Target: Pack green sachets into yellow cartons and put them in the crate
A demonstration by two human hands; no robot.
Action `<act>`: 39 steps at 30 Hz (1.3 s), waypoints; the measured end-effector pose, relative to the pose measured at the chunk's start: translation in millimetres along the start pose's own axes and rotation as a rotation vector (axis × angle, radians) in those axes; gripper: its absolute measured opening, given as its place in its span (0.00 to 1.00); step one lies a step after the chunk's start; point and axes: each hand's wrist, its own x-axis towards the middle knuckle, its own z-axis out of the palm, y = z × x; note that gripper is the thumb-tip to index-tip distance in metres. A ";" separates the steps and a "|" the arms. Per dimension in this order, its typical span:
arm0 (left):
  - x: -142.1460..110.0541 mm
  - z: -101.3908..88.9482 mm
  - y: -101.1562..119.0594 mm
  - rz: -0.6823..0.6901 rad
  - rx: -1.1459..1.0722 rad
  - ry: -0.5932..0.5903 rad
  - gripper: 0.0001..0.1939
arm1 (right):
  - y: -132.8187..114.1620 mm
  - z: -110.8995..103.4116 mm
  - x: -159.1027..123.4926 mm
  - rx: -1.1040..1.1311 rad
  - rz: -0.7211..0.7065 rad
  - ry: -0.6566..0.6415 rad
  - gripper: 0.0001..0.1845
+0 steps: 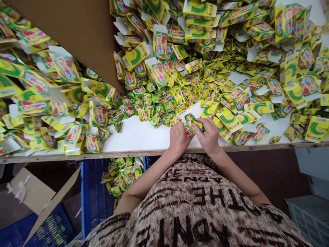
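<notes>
A small box (187, 129) is held by the left hand (178, 138), just right of the frame's centre, above the near edge of the table (123, 137). The left hand is closed around it, and much of it is hidden by the fingers. A packet (197, 124) is pinched by the right hand (208, 136), thumb against fingertips, close beside the box. Whether the two pieces are touching cannot be told, as the gap between the hands is too small to be read.

The box is judged to be light and made of thin card: springy along its folds, easily crushed across its broad faces. It is best taken by the narrow sides, near the folded edges, with only slight pressure. The packet is judged to be light as well, with a glossy, rather slippery wrapper that may give under the fingers; a firm hold is best taken at one end or along a crimped edge.

Loose packets (168, 103) are heaped at the centre of the frame, beyond the hands. More boxes (200, 20) are piled along the top and at both sides, some with white flaps standing open, by which the thin card can be bent or torn if gripped.
</notes>
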 end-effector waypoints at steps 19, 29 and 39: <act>-13.3 -2.2 -13.1 -0.211 -1.331 -0.428 0.21 | 16.5 -18.2 35.3 0.067 0.053 -0.542 0.06; -18.0 -2.6 -18.8 -0.258 -1.379 -0.386 0.21 | 15.3 -16.7 23.0 -0.051 -0.150 -0.751 0.11; -17.2 -18.5 -17.1 -0.441 -1.615 -0.567 0.18 | 25.7 -18.4 -14.8 0.769 0.713 -0.466 0.19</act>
